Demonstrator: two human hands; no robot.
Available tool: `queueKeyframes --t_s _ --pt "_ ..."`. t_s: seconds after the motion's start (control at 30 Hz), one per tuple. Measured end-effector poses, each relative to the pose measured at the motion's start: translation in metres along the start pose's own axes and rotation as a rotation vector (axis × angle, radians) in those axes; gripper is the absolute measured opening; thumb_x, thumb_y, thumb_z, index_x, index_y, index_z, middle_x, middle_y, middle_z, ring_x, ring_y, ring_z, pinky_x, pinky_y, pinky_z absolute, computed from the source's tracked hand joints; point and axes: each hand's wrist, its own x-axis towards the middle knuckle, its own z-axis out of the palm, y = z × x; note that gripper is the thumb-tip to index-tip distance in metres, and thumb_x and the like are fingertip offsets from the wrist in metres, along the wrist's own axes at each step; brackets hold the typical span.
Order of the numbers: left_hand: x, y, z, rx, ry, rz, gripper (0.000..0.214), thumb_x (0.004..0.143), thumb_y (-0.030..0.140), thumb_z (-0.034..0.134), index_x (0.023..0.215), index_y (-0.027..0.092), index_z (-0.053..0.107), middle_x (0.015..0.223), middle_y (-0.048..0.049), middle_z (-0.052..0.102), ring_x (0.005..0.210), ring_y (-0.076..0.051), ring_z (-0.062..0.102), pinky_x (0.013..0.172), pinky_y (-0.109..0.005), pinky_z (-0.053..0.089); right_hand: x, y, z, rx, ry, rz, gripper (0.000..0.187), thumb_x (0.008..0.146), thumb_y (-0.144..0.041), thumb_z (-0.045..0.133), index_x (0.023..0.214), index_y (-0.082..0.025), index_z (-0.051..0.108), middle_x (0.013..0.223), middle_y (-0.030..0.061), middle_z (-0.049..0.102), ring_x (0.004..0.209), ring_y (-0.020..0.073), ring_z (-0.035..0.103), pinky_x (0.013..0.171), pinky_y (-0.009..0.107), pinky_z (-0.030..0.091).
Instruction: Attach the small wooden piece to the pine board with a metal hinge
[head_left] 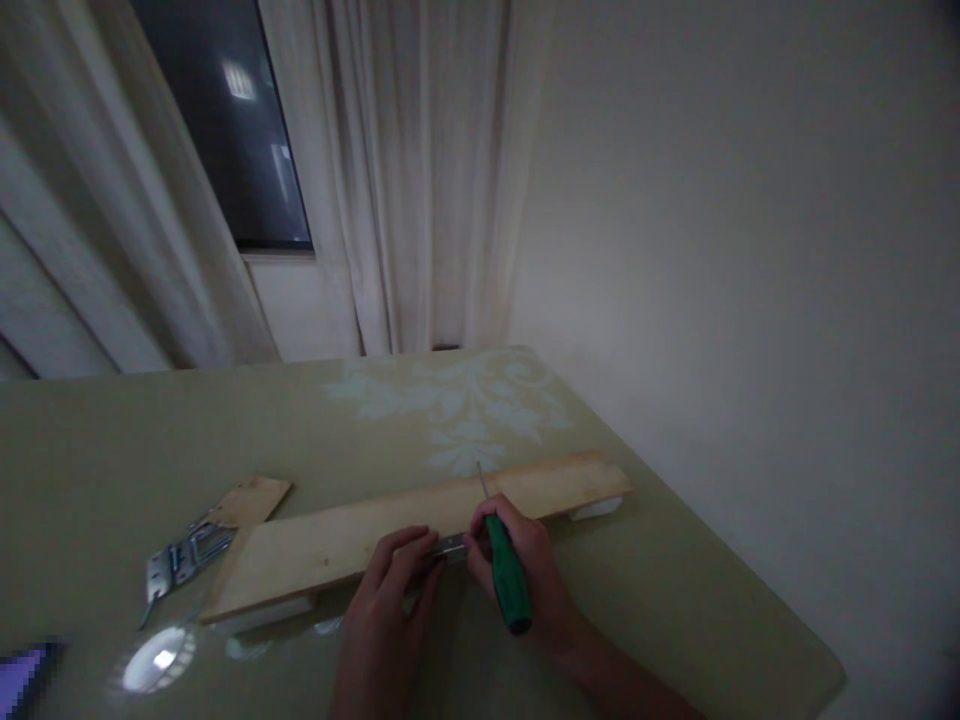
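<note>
A long pale wooden plank (352, 545) lies across the green table (675, 590), raised on small white blocks. A small metal piece, perhaps a hinge (452, 544), sits at the plank's near edge. My left hand (394, 590) pinches that metal piece, fingers closed on it. My right hand (525, 570) is curled around a green-handled screwdriver (504, 572) whose thin shaft points up and away over the plank.
Several metal hinges (186, 557) lie left of the plank beside a small wooden offcut (251, 500). A lamp reflection (159, 660) glints on the tabletop. White curtains (405, 170), a dark window (225, 120) and a plain wall (750, 250) stand behind; the table's edge runs along the right.
</note>
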Motion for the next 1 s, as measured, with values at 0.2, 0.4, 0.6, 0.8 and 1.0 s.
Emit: queueKeyframes --t_s 0.2,0.4,0.6,0.8,1.0 --pt "0.0 0.0 0.001 0.051 0.028 0.016 0.025 0.101 0.038 0.062 0.119 0.032 0.078 0.132 -0.0092 0.072 0.098 -0.025 0.081 0.089 -0.043 0.07 -0.001 0.009 0.005 -0.076 0.052 -0.059 0.009 0.093 -0.023 0.069 0.099 -0.024 0.063 0.084 0.0008 0.074 0.067 0.0162 0.071 0.064 0.026 0.055" --pt "0.004 0.004 -0.005 0.11 -0.023 -0.001 0.027 0.1 0.035 0.06 0.117 0.031 0.08 0.127 -0.0089 0.075 0.104 -0.027 0.08 0.087 -0.041 0.07 0.001 0.011 -0.005 -0.18 -0.041 -0.256 0.016 0.095 -0.022 0.074 0.11 -0.026 0.071 0.098 0.0053 0.079 0.09 0.0243 0.072 0.079 0.036 0.057" --pt "0.006 0.004 -0.007 0.123 -0.032 -0.009 0.027 0.1 0.032 0.06 0.116 0.031 0.081 0.126 -0.008 0.076 0.106 -0.027 0.08 0.091 -0.042 0.069 0.003 0.009 -0.007 -0.238 -0.128 -0.39 0.009 0.102 -0.022 0.067 0.108 -0.025 0.072 0.099 0.0047 0.081 0.088 0.0232 0.069 0.081 0.038 0.055" --pt "0.008 0.011 -0.009 0.104 -0.025 0.0 0.026 0.098 0.028 0.058 0.109 0.03 0.082 0.12 -0.0086 0.078 0.103 -0.027 0.08 0.091 -0.042 0.068 0.005 0.01 -0.007 -0.26 -0.116 -0.409 0.008 0.104 -0.021 0.064 0.104 -0.022 0.072 0.092 0.0053 0.08 0.083 0.0227 0.068 0.076 0.036 0.052" --pt "0.019 0.034 -0.023 0.096 -0.031 -0.02 0.025 0.101 0.036 0.058 0.114 0.028 0.078 0.122 -0.0077 0.076 0.08 -0.019 0.08 0.068 -0.029 0.067 0.007 0.016 -0.007 -0.227 -0.108 -0.428 0.007 0.102 -0.021 0.067 0.105 -0.022 0.073 0.092 0.0043 0.08 0.083 0.0214 0.069 0.075 0.034 0.052"
